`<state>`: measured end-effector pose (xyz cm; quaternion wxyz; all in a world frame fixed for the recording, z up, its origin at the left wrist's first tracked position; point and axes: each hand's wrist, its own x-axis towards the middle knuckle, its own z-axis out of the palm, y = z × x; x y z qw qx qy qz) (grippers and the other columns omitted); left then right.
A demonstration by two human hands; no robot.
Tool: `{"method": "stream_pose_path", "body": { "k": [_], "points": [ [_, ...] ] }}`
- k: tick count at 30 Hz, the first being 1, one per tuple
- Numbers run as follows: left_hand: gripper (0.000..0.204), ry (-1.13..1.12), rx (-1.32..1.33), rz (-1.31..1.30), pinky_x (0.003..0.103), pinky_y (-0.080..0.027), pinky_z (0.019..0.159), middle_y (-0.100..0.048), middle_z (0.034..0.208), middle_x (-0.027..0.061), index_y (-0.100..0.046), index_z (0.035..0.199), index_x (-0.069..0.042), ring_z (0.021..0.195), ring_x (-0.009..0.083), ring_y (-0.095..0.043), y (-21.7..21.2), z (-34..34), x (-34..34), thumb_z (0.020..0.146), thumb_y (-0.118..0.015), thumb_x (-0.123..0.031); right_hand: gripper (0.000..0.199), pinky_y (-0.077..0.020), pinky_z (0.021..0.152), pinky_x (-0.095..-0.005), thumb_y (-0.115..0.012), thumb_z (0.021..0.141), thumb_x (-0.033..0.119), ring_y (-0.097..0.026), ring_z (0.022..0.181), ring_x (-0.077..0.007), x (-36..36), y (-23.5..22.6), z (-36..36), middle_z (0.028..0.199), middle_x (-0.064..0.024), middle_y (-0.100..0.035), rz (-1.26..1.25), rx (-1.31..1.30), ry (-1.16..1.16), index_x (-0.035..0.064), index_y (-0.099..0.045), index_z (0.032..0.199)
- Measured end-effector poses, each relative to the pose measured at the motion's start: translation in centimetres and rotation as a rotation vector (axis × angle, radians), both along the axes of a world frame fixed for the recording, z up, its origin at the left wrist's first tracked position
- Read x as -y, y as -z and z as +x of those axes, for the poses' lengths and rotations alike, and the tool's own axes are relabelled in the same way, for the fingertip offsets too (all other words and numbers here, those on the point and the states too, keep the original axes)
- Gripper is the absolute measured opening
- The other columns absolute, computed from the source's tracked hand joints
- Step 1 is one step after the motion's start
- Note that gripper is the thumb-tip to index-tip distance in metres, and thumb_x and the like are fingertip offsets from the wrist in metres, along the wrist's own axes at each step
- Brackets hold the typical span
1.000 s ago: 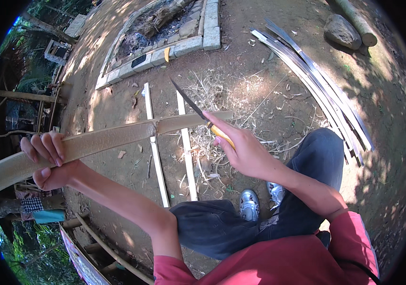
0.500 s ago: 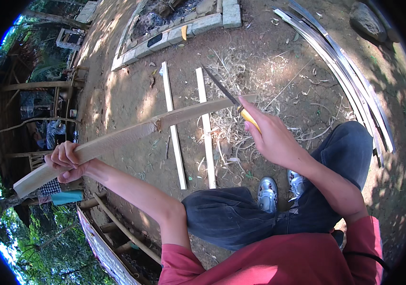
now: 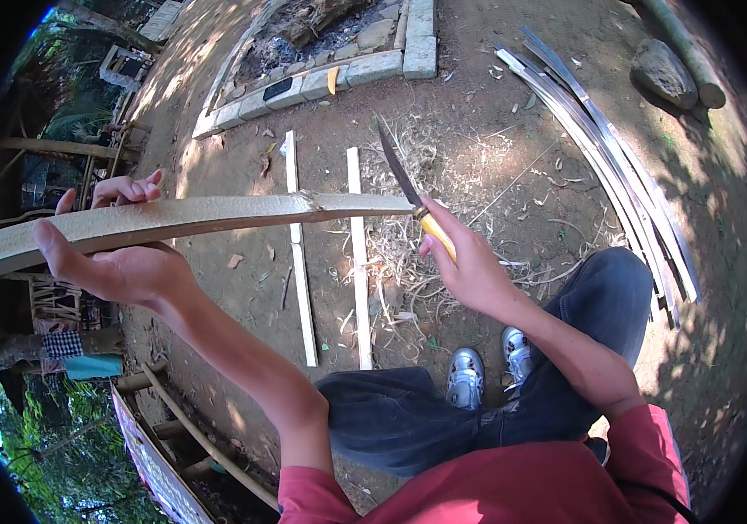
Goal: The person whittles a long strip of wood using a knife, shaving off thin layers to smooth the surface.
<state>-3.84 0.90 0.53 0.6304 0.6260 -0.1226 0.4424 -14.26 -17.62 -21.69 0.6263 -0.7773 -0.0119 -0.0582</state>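
Note:
A long split bamboo strip [image 3: 234, 212], with a rough node near its middle, lies across in front of me. My left hand [image 3: 129, 253] holds it near the left end from beneath, thumb on the near side and fingers loosely over the far side. In my right hand [image 3: 469, 266] is a knife [image 3: 401, 166], gripped by its yellow handle. The dark blade points up and away from me, its base beside the strip's right end. Whether the blade touches the strip I cannot tell.
Two pale bamboo strips [image 3: 301, 271] lie on the dirt ahead, beside curled shavings [image 3: 399, 236]. Several long strips [image 3: 600, 157] are bundled at the right, near a large stone [image 3: 663, 74]. A block-edged fire pit [image 3: 321, 83] stands at the far side.
The bamboo strip has shifted left and turned, its left end now higher. My left hand has loosened its grip and turned palm-up. The knife has swung more upright.

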Motion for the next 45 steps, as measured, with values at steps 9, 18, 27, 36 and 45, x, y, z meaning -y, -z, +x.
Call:
{"method": "stream_pose_path", "body": {
  "k": [9, 18, 27, 36, 45],
  "points": [
    [0.029, 0.641, -0.003, -0.043, 0.023, -0.027, 0.041, -0.027, 0.055, 0.0027, -0.039, 0.076, -0.009, 0.044, 0.011, -0.029, -1.0, -2.0, -0.3, 0.089, -0.043, -0.034, 0.056, -0.0498, 0.068, -0.0468, -0.047, 0.099, 0.008, -0.065, 0.07, -0.0361, -0.4, -3.0, -2.0, 0.084, -0.0235, -0.064, -0.132, 0.176, -0.058, 0.0032, -0.028, 0.151],
    [0.023, 0.516, 0.022, -0.043, 0.025, -0.027, 0.041, -0.028, 0.055, 0.0027, -0.035, 0.072, -0.009, 0.045, 0.0124, -0.028, -1.0, -3.3, 3.3, 0.08, -0.047, -0.027, 0.071, -0.0502, 0.055, -0.0432, -0.055, 0.092, 0.001, -0.061, 0.059, -0.0281, -0.8, -6.8, -2.3, 0.075, -0.0166, -0.058, -0.466, 0.291, -0.097, 0.0141, -0.026, 0.155],
    [0.023, 0.494, 0.158, 0.005, 0.022, -0.029, 0.04, -0.027, 0.061, 0.0042, -0.032, 0.07, -0.005, 0.043, 0.0095, -0.025, -0.3, -3.3, 4.0, 0.092, -0.033, -0.013, 0.066, -0.0467, 0.055, -0.0404, -0.053, 0.094, 0.0, -0.055, 0.054, -0.0239, -0.7, -6.2, -2.0, 0.064, -0.0154, -0.055, -0.29, 0.367, -0.025, 0.0092, -0.027, 0.153],
    [0.018, 0.362, 0.157, 0.018, 0.022, -0.026, 0.04, -0.027, 0.059, 0.0039, -0.033, 0.072, -0.006, 0.043, 0.01, -0.025, 0.0, -3.8, 4.9, 0.084, -0.04, -0.017, 0.063, -0.0504, 0.055, -0.0374, -0.054, 0.093, 0.001, -0.062, 0.057, -0.023, -0.9, -7.4, -1.1, 0.067, -0.0172, -0.061, -0.401, 0.414, -0.05, 0.0063, -0.03, 0.152],
    [0.016, 0.318, 0.153, 0.109, 0.022, -0.026, 0.041, -0.024, 0.057, 0.0023, -0.032, 0.073, -0.006, 0.044, 0.0099, -0.025, -0.2, -3.7, 4.9, 0.084, -0.035, -0.017, 0.058, -0.0475, 0.058, -0.0422, -0.053, 0.096, 0.003, -0.06, 0.055, -0.0267, -0.3, -10.8, -2.6, 0.066, -0.018, -0.059, -0.199, 0.449, 0.042, 0.0082, -0.034, 0.151]
  ]
}}
